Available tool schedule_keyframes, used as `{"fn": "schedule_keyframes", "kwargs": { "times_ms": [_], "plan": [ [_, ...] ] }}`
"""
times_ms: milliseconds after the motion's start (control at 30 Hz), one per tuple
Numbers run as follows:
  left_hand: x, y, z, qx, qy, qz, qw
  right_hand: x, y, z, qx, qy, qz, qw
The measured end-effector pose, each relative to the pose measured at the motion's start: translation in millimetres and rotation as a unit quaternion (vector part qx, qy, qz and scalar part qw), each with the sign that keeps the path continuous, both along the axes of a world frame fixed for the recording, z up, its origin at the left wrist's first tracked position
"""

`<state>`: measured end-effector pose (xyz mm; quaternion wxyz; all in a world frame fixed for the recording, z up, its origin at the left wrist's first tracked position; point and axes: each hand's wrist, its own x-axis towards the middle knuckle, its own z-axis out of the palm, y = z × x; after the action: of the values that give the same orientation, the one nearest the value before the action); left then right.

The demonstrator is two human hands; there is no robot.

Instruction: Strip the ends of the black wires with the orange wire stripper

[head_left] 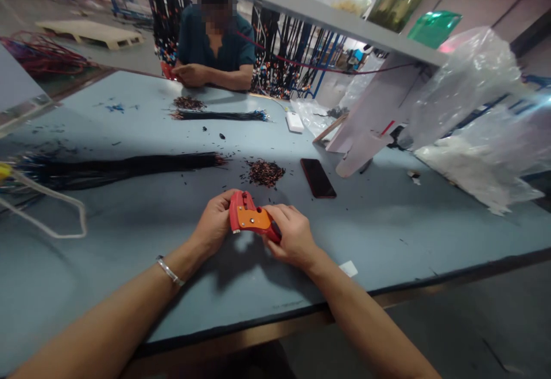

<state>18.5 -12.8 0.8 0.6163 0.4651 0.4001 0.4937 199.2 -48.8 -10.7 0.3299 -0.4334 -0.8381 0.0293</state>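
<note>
Low over the table's front half, my right hand (295, 235) is wrapped around the handles of a red and orange wire stripper (252, 218). My left hand (215, 221) is closed on the stripper's red head, its fingertips partly hidden behind the tool. No wire shows in the jaws. Just beyond the tool is a heap of short black and copper-coloured offcuts (266, 172). A long bundle of black wires (129, 167) lies to the left, its right-hand ends near that heap.
A phone (317, 178) lies right of the heap. Farther back are a second wire bundle (219, 116), another offcut pile (189, 103) and a white box (294, 122). A co-worker (215, 46) sits across the table. Plastic bags (469, 74) crowd the right; a white bent bar (64, 235) stands left.
</note>
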Motion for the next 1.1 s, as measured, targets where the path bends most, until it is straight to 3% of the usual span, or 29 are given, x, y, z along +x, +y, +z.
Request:
{"fn": "schedule_keyframes", "kwargs": {
  "times_ms": [433, 667, 933, 1033, 1100],
  "plan": [
    [0, -2, 1.2, 0.024, -0.009, -0.055, 0.998, 2, 10, -1.9, -0.015, 0.006, -0.029, 0.999],
    [1, 2, -9.1, -0.002, 0.025, -0.033, 0.999, 1, 13, -3.1, -0.042, -0.057, -0.058, 0.996],
    [0, 7, -17.1, -0.015, 0.02, -0.038, 0.999, -5, 15, -1.7, -0.076, -0.04, -0.069, 0.994],
    [-4, 9, -12.4, 0.039, 0.074, -0.031, 0.996, -7, 15, 5.8, -0.112, -0.007, -0.082, 0.99],
    [-10, 12, -9.5, 0.114, 0.156, 0.008, 0.981, -7, 15, 15.9, -0.157, 0.033, -0.085, 0.983]
  ]
}}
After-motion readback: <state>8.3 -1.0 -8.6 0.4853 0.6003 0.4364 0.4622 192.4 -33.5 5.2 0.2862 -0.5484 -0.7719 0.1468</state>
